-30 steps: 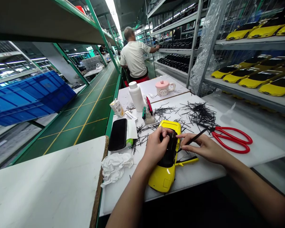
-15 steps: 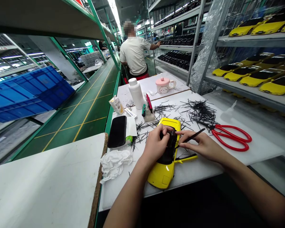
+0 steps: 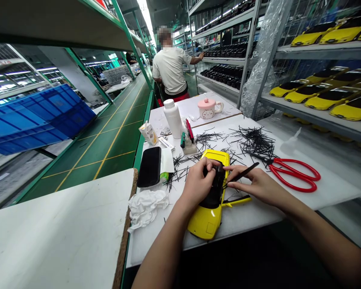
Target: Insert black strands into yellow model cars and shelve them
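The left hand (image 3: 198, 182) curls over the black roof of the yellow model car (image 3: 205, 222); I cannot tell whether its fingers grip anything. The right hand (image 3: 254, 182) holds a slim black stick (image 3: 248, 170) beside the car, above 1 swung-out door (image 3: 240, 201). The car lies at the tabletop's (image 3: 246, 220) near edge. Red-handled scissors (image 3: 311, 171) lie toward the right corner, 1 phone (image 3: 149, 166) along the left edge, 1 white bottle (image 3: 173, 120) near the far edge.
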Action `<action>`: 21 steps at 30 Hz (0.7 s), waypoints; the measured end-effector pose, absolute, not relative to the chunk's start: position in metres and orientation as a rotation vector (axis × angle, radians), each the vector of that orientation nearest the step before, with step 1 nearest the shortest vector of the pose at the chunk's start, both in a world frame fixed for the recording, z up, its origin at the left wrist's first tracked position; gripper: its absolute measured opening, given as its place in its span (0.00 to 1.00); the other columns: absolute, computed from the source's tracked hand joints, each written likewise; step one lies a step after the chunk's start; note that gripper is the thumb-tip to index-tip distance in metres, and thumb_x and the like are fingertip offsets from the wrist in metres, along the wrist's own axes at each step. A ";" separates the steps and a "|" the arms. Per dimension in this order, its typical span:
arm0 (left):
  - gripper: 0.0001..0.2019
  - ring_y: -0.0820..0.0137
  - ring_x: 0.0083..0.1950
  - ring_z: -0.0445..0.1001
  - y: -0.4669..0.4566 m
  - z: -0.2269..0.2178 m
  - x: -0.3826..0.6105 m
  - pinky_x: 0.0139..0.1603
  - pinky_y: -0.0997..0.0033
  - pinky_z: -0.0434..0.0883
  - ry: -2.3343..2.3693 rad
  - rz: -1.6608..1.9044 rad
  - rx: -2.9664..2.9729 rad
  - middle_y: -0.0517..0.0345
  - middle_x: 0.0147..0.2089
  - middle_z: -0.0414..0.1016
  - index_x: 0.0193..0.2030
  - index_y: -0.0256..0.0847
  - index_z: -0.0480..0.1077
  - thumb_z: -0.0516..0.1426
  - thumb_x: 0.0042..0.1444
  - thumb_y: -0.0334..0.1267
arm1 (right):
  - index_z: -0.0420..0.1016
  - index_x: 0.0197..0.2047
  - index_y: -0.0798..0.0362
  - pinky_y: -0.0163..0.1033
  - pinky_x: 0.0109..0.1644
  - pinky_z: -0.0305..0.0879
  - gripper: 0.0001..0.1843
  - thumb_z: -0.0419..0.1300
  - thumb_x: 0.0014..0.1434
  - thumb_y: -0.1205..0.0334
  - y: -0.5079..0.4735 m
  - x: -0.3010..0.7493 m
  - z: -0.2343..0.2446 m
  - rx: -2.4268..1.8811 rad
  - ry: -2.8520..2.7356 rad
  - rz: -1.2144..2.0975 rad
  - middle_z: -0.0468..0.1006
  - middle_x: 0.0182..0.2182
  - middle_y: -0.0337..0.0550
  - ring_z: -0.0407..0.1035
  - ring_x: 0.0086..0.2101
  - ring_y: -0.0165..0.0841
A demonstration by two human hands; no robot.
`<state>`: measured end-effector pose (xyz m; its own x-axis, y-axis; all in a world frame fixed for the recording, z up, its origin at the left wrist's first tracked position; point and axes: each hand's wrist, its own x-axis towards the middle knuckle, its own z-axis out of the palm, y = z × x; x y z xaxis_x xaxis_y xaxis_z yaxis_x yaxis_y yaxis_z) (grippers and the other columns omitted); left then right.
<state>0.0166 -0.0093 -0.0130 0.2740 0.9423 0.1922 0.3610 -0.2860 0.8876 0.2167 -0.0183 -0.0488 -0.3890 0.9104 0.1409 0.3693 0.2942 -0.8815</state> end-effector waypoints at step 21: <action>0.11 0.68 0.47 0.75 -0.009 -0.012 0.017 0.49 0.69 0.67 1.181 0.980 1.786 0.58 0.42 0.78 0.27 0.44 0.52 0.50 0.54 0.26 | 0.78 0.36 0.50 0.49 0.59 0.62 0.14 0.63 0.56 0.48 -0.018 0.217 -0.051 -1.103 -1.802 1.132 0.78 0.50 0.49 0.68 0.55 0.47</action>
